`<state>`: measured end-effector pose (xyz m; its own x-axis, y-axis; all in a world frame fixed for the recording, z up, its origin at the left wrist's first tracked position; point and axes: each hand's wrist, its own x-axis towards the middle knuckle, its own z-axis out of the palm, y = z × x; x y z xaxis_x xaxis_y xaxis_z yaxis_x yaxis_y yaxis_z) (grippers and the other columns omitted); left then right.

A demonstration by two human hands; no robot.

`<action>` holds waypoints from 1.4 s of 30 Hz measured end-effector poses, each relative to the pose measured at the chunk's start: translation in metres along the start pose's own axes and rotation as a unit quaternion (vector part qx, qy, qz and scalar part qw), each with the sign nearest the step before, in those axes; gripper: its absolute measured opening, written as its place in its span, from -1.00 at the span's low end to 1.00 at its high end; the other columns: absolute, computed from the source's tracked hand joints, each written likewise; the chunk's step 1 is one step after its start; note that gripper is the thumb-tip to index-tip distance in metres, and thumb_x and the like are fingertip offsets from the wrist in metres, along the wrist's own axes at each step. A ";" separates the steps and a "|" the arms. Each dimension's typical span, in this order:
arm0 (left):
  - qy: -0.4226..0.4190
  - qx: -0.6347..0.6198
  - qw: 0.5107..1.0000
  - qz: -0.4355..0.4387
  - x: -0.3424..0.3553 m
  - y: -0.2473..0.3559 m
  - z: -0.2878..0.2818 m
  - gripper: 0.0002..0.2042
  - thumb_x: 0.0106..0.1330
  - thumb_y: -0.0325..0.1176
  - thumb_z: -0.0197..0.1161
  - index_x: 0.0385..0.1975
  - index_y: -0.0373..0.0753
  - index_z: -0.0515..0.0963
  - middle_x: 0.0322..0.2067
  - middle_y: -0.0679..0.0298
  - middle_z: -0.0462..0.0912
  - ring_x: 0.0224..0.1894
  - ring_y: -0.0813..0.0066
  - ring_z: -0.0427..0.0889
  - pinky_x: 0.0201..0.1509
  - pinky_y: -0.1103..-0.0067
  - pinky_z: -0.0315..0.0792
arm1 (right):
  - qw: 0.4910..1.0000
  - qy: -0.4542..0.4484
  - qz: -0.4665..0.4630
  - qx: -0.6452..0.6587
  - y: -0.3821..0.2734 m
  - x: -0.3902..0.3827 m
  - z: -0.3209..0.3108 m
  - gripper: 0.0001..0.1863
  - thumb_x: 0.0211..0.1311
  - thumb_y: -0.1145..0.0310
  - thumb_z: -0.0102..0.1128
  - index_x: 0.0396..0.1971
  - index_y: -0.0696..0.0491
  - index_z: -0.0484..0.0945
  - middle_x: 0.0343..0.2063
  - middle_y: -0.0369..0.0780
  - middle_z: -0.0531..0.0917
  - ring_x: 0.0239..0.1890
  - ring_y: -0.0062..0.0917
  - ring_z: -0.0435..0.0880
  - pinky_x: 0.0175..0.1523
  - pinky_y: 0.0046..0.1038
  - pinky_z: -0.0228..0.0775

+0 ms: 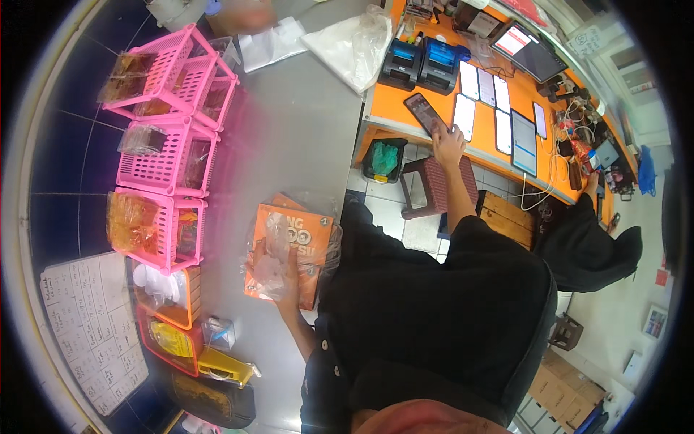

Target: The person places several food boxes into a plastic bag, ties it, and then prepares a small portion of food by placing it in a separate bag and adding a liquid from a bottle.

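Note:
My left hand (288, 278) is closed around a crumpled clear plastic packet (275, 246); what is inside it cannot be made out. Under that packet, flat orange boxes (307, 230) lie on the grey metal counter (278, 137), partly wrapped in clear plastic. My right arm reaches out to the orange desk (390, 101). There my right hand (448, 145) has its fingers extended onto the lower part of a dark smartphone (424, 114) near the desk's front edge. A white-screened phone (465, 116) lies just beyond those fingers.
Pink plastic baskets (155, 159) with packets line the counter's left side, above a yellow tape dispenser (228, 367). Two black printers (419, 65), several phones, a tablet (524, 142) and a monitor (529, 50) crowd the desk. A stool (439, 184) stands below. Another person's sleeve (589, 242) is at right.

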<state>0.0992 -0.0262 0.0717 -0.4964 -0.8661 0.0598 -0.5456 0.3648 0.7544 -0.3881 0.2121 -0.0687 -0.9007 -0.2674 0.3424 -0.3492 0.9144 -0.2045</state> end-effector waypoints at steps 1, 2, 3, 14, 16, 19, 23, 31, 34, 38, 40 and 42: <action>-0.015 0.012 1.000 -0.010 0.000 -0.003 0.001 -0.31 0.27 -0.03 0.42 0.29 -0.30 0.37 0.27 0.11 0.46 0.39 0.11 0.34 0.59 0.10 -0.29 | 1.000 -0.011 0.003 -0.010 -0.001 -0.002 -0.002 -0.57 0.40 0.06 0.02 0.24 -0.36 0.52 0.23 0.02 0.39 0.27 -0.01 0.38 0.31 0.06 0.21; -0.027 0.025 0.999 -0.021 -0.002 -0.006 0.000 -0.32 0.28 -0.04 0.41 0.29 -0.30 0.38 0.26 0.11 0.47 0.38 0.11 0.35 0.58 0.09 -0.27 | 1.000 -0.022 0.003 -0.016 -0.007 -0.002 -0.007 -0.56 0.41 0.04 0.01 0.25 -0.35 0.51 0.25 0.03 0.38 0.30 0.01 0.34 0.33 0.08 0.16; -0.005 0.006 1.000 -0.018 -0.004 -0.015 0.005 -0.34 0.28 -0.06 0.41 0.28 -0.30 0.38 0.25 0.12 0.48 0.38 0.10 0.36 0.58 0.09 -0.23 | 1.000 -0.022 0.000 -0.013 -0.011 -0.002 -0.011 -0.56 0.41 0.04 0.01 0.25 -0.35 0.51 0.25 0.03 0.38 0.30 0.01 0.34 0.33 0.08 0.16; 0.057 -0.204 0.962 -0.173 -0.010 -0.014 -0.002 -0.21 0.45 -0.03 0.21 0.46 -0.45 0.07 0.44 -0.09 0.18 0.49 0.07 0.15 0.58 0.22 -0.07 | 0.733 -0.265 -0.470 0.415 -0.252 -0.073 -0.163 0.01 -0.03 -0.15 0.48 0.37 0.08 0.31 0.34 -0.03 0.35 0.43 -0.12 0.25 0.49 -0.10 0.08; 0.107 -0.116 0.975 -0.155 -0.029 -0.026 -0.014 -0.34 0.49 -0.04 0.15 0.39 -0.40 0.20 0.36 -0.08 0.30 0.44 0.05 0.23 0.57 0.22 -0.06 | 0.597 -0.394 -0.534 0.450 -0.320 -0.116 -0.201 0.03 -0.04 -0.26 0.43 0.34 0.09 0.32 0.29 -0.03 0.34 0.35 -0.12 0.27 0.42 -0.11 0.11; 0.124 0.005 0.992 0.032 -0.016 0.003 -0.020 -0.54 0.43 -0.12 0.11 0.18 -0.31 0.49 0.19 -0.07 0.48 0.31 0.02 0.36 0.54 0.15 -0.04 | 0.518 -0.473 -0.533 0.473 -0.360 -0.152 -0.193 -0.16 0.08 -0.19 0.34 0.23 0.07 0.35 0.14 -0.10 0.35 0.20 -0.21 0.30 0.29 -0.19 0.15; 0.070 0.189 0.973 0.113 0.005 0.049 -0.044 -0.57 0.12 -0.22 0.22 -0.01 -0.30 0.52 0.01 -0.04 0.50 0.22 -0.03 0.38 0.55 -0.06 -0.14 | 0.432 -0.607 -0.444 0.498 -0.394 -0.194 -0.181 -0.39 0.24 -0.10 0.22 0.09 0.04 0.38 -0.06 -0.19 0.35 0.00 -0.33 0.34 0.12 -0.30 0.21; 0.284 -0.045 0.957 0.031 -0.056 -0.014 -0.076 -0.44 0.36 0.08 0.22 0.13 -0.25 0.39 0.11 0.15 0.42 0.37 0.21 0.31 0.55 -0.06 -0.24 | 0.310 -0.776 -0.190 0.515 -0.398 -0.226 -0.147 -0.73 0.55 0.08 -0.01 -0.19 -0.02 0.46 -0.47 -0.38 0.36 -0.41 -0.58 0.41 -0.22 -0.52 0.33; 0.376 -0.493 0.772 -0.141 -0.084 -0.123 -0.030 -0.39 0.54 0.20 -0.13 0.20 -0.25 0.44 0.10 0.18 0.54 0.30 0.32 0.41 0.48 0.30 0.12 | 0.263 -0.739 -0.320 0.530 -0.401 -0.210 -0.110 -0.65 0.61 0.04 -0.10 -0.30 -0.03 0.48 -0.52 -0.42 0.34 -0.50 -0.63 0.36 -0.34 -0.56 0.30; 0.099 -0.765 0.577 -0.267 -0.069 -0.108 0.004 -0.42 0.52 0.18 -0.10 0.14 -0.23 0.51 -0.03 0.22 0.66 -0.01 0.30 0.67 0.15 0.36 0.52 | 0.231 -0.758 -0.281 0.541 -0.421 -0.177 -0.238 -0.37 0.62 -0.12 -0.32 -0.71 -0.11 0.04 -0.78 -0.42 0.11 -0.67 -0.61 0.09 -0.39 -0.47 0.14; 0.055 -0.808 0.537 -0.236 -0.053 -0.086 0.014 -0.42 0.51 0.18 -0.09 0.14 -0.23 0.51 -0.03 0.22 0.66 -0.03 0.30 0.68 0.12 0.36 0.53 | 0.184 -0.747 -0.354 0.532 -0.425 -0.177 -0.263 -0.36 0.62 -0.15 -0.36 -0.71 -0.10 0.07 -0.78 -0.40 0.10 -0.69 -0.59 0.10 -0.39 -0.47 0.16; 0.046 -0.826 0.524 -0.202 -0.042 -0.074 0.013 -0.42 0.50 0.17 -0.08 0.14 -0.24 0.51 -0.04 0.21 0.67 -0.05 0.29 0.68 0.10 0.36 0.55 | 0.124 -0.735 -0.434 0.507 -0.437 -0.180 -0.258 -0.36 0.61 -0.16 -0.34 -0.70 -0.10 0.10 -0.78 -0.40 0.11 -0.70 -0.60 0.09 -0.42 -0.48 0.14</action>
<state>0.1520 -0.0120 0.0048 -0.4901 -0.7986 -0.3495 0.7727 -0.5836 0.2498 -0.0062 -0.0613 0.1953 0.7741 -0.5797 0.2545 0.3385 0.0392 -0.9401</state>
